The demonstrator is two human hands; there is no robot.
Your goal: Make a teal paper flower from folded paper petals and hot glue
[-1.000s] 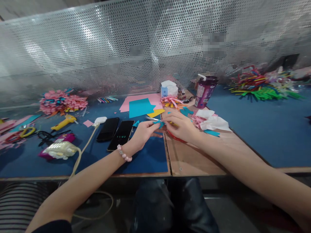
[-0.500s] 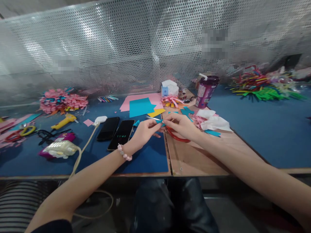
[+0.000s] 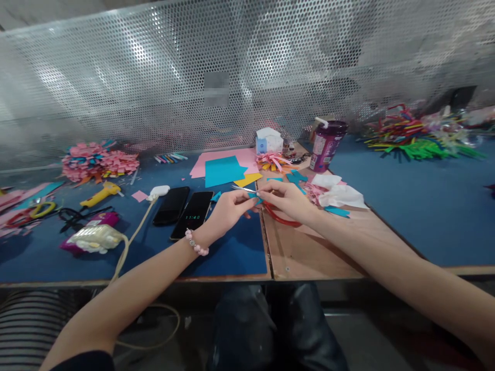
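My left hand [image 3: 229, 207], with a pink beaded bracelet at the wrist, is closed in a pinch on a small piece of blue paper [image 3: 253, 196]. Opposite it, my right hand [image 3: 285, 200] is closed, its thumb and forefinger tips at the same paper. Red-handled scissors [image 3: 281, 221] are held in the right hand; the handle loops out below the fingers, and the thin blade points left over the left fingertips. How the fingers sit in the handle is hidden. Just beyond the hands lie a blue paper sheet [image 3: 221, 172] and a yellow piece [image 3: 249, 180].
Two phones [image 3: 193, 214] lie left of my hands, near a white charger [image 3: 159, 191] with its cable. Further left is a yellow glue gun [image 3: 101, 194]. A purple cup [image 3: 328, 147], crumpled tissue [image 3: 342, 195] and paper scraps stand right. A perforated metal panel [image 3: 174, 87] closes the back.
Both hands stay together at the blue paper, with only slight finger movement. The whole view has shifted very slightly.
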